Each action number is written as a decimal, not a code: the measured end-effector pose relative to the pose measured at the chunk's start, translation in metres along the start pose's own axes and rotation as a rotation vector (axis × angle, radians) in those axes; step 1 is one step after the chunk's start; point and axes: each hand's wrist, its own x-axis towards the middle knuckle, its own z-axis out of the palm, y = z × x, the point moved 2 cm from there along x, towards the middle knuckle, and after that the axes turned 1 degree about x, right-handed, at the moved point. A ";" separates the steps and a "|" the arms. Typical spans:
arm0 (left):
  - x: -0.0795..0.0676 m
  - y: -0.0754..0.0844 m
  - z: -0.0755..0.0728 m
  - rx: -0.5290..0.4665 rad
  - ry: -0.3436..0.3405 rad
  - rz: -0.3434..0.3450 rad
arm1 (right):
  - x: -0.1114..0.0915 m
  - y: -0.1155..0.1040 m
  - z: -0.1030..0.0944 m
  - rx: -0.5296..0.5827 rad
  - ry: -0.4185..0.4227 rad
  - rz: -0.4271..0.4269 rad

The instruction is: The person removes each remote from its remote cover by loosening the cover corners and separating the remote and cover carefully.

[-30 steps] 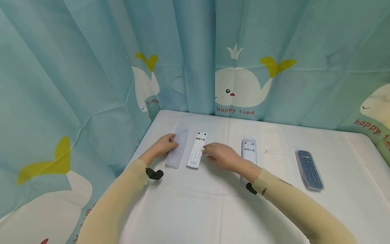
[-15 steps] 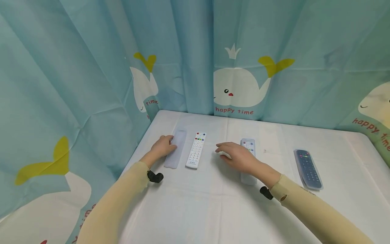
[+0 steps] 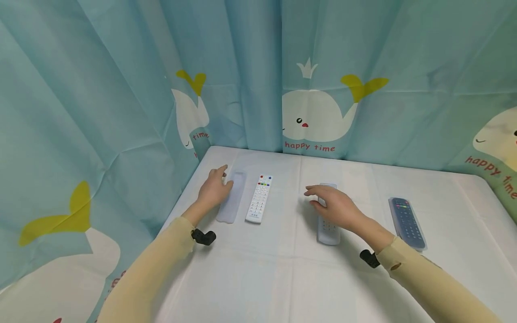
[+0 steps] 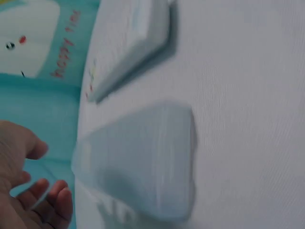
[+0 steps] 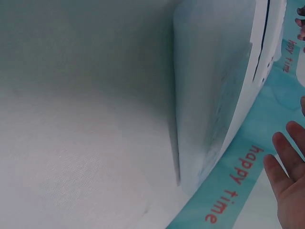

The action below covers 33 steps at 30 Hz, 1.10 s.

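My left hand point(image 3: 213, 190) is at the left edge of a translucent silicone remote cover point(image 3: 234, 200), its fingers loosely spread and holding nothing. In the left wrist view the cover point(image 4: 143, 160) lies flat beside that hand point(image 4: 31, 191). To its right, a bare white remote control point(image 3: 259, 199) with coloured buttons lies face up. My right hand point(image 3: 338, 208) hovers over another white remote in a translucent cover point(image 3: 329, 234), hiding its middle. In the right wrist view, the fingers point(image 5: 287, 150) are extended and apart from this covered remote point(image 5: 209, 90).
A dark remote control point(image 3: 408, 224) in a clear cover lies at the right. White cloth covers the table point(image 3: 266, 278). A blue curtain point(image 3: 250, 80) with whale prints hangs along the table's back and left edges.
My right hand has moved right, from beside the bare white remote to above the covered one. My left hand has let go of the cover, its fingers lifting and spreading.
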 end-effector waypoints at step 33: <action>-0.047 0.146 0.089 -0.454 -0.598 0.221 | -0.041 0.042 -0.029 0.428 -0.017 0.527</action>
